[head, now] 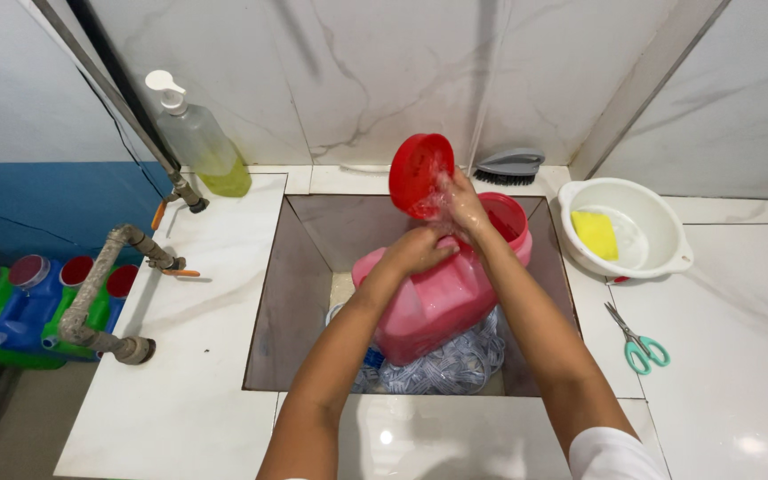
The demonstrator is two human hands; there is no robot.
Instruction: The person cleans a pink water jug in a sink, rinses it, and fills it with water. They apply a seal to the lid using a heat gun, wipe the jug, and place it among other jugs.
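Red lid [420, 173] gripped in your right hand [462, 206]; your left hand [420, 251] clasps the pink jug [442, 298] beneath it, open mouth just right.

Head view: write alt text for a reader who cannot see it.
Over a sunken sink, the right hand holds a round red lid while the left hand rests on a pink jug. A white basin with a yellow sponge and scissors lie to the right.

sink [295, 293]: jug [437, 302], cloth [455, 364] fill it | left counter [215, 293]: seemingly open
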